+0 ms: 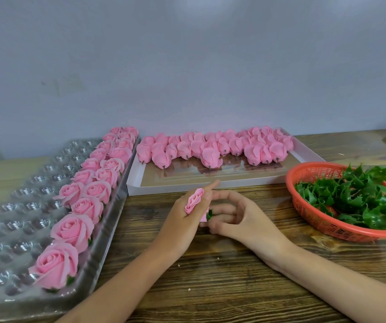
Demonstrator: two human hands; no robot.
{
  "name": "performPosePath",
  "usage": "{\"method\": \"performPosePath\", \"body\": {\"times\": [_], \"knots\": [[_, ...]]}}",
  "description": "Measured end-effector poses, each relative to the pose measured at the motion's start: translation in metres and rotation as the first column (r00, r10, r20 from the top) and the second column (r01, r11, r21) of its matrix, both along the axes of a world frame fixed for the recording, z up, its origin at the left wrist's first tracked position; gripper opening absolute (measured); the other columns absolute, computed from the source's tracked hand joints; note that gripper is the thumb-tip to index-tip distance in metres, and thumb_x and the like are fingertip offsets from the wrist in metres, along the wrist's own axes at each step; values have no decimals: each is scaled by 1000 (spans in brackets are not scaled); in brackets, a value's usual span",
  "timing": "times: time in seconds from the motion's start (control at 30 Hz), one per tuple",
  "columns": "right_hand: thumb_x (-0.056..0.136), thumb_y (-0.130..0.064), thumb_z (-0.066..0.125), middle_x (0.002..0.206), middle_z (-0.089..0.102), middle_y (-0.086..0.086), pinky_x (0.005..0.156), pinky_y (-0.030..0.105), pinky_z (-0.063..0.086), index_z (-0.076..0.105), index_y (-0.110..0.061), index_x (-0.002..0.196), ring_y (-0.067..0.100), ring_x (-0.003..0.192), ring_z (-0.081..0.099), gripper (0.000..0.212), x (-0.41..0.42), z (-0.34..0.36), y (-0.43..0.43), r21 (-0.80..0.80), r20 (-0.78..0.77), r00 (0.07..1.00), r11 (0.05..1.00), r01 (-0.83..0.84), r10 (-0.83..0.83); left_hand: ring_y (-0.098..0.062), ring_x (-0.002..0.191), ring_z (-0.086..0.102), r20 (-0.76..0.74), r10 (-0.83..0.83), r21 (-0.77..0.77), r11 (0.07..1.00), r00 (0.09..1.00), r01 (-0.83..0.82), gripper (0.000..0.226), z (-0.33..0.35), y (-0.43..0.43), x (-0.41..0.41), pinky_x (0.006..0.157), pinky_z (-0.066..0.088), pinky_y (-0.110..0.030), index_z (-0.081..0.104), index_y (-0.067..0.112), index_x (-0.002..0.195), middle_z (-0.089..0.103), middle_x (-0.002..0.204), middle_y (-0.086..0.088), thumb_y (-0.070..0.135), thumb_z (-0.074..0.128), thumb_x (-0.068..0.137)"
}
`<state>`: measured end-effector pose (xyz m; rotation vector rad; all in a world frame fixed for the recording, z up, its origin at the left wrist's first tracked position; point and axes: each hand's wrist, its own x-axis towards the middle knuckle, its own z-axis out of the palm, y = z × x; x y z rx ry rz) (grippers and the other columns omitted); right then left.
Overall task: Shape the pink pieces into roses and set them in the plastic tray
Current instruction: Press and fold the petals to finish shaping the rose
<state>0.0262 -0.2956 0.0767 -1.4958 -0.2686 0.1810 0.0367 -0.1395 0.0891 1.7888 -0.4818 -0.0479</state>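
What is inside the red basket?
The red basket holds a heap of green leaf pieces. A bit of red peeks through, but whatever lies under the heap and the basket's bottom are covered.

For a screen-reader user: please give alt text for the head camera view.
Two hands hold a half-formed pink rose over a wooden table. Finished roses fill a clear plastic tray left; unshaped pink pieces behind; green leaves right.

Small craft workshop — wooden bench (pixel 210 276), plastic tray (pixel 12 206) w/ finished roses (pixel 70 229).
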Motion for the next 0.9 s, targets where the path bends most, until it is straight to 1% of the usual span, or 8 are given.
{"method": "performPosePath", "body": {"times": [0.07,0.2,0.3,0.47,0.57,0.7,0.8,0.9], "knots": [[80,10,73,98,76,9,79,23,55,60,-10,117,21,85,73,44,0,-1,1,-30,47,999,1000,4,-3,19,107,51,-11,8,-11,1000,1000,-8,42,0,0,0,80,35,4,51,41,131,61,107,39,47,36,92],[81,10,73,100,74,13,82,30,57,55,-1,103,33,84,72,30,-3,-3,3,-82,155,988,996,26,-13,7,95,62,-71,80,-64,994,994,-84,32,-4,2,1,71,41,-1,66,39,116,70,100,19,43,40,96],[83,5,73,108,71,-4,77,33,55,56,-5,96,25,81,74,24,-6,-2,5,-166,232,973,985,39,1,-2,85,66,-94,113,-88,989,989,-122,30,-6,3,2,64,44,-4,73,34,98,73,91,7,36,43,98],[83,1,75,93,70,-14,66,23,49,60,-13,92,10,71,71,23,-8,-1,5,-253,287,958,964,85,-9,2,78,64,-79,121,-65,990,989,-127,34,-7,3,3,63,42,-3,74,36,83,70,76,13,32,44,99],[81,-3,77,102,63,-11,64,26,52,62,-20,90,11,73,71,24,-11,1,6,-314,366,930,940,129,-5,-6,65,56,-77,126,-17,992,989,-128,38,-9,4,3,61,39,-7,65,16,72,58,62,6,36,46,97],[80,-4,79,99,56,-11,70,40,55,64,-22,86,11,75,68,24,-13,4,8,-381,416,909,910,163,12,-6,54,42,-44,157,41,987,987,-155,43,-9,3,2,54,32,-15,47,21,56,40,50,9,34,47,97],[78,-4,80,96,53,-12,72,31,53,64,-22,83,12,73,66,25,-13,4,8,-398,435,900,904,158,35,-7,55,43,-24,162,68,985,986,-160,48,-8,2,1,54,32,-15,47,22,51,41,50,6,33,47,98],[79,-4,79,96,52,-12,68,12,42,67,-23,83,11,70,62,23,-14,4,8,-435,466,881,888,151,78,-12,59,45,-25,149,61,987,989,-147,46,-8,3,2,56,34,-18,54,-1,67,46,59,-7,33,46,98]]}}
